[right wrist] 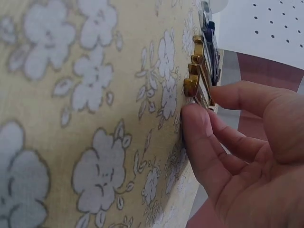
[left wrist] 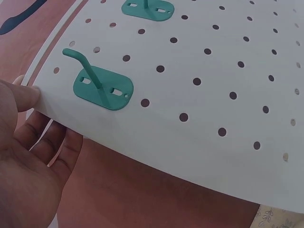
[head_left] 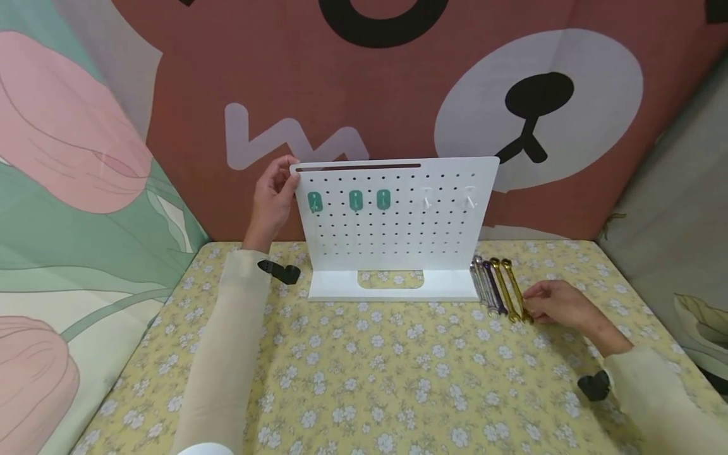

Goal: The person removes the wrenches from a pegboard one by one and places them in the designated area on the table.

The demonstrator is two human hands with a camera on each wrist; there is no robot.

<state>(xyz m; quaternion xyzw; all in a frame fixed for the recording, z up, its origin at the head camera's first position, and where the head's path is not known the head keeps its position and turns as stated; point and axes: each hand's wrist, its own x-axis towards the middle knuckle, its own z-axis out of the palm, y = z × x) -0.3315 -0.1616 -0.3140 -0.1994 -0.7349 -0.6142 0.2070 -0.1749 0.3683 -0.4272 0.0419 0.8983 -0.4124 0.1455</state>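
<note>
A white pegboard point(head_left: 392, 221) stands upright on its white base. My left hand point(head_left: 273, 199) pinches its upper left corner, thumb in front and the other fingers behind. Close to that thumb, in the left wrist view, a green hook point(left wrist: 103, 89) sticks out of the board. To the right of the base lies a row of combination wrenches: silver ones point(head_left: 481, 287), a dark purple one point(head_left: 493, 287) and two gold ones. My right hand point(head_left: 560, 306) pinches the lower end of the outermost gold wrench point(head_left: 517, 287) between thumb and fingers, low over the tablecloth.
Two more green hooks point(head_left: 370, 200) and two clear hooks point(head_left: 426, 198) sit along the board's upper rows. A floral yellow cloth point(head_left: 370, 379) covers the table. Behind the board hangs a printed fabric backdrop point(head_left: 392, 101); another curtain point(head_left: 79, 189) hangs at the left.
</note>
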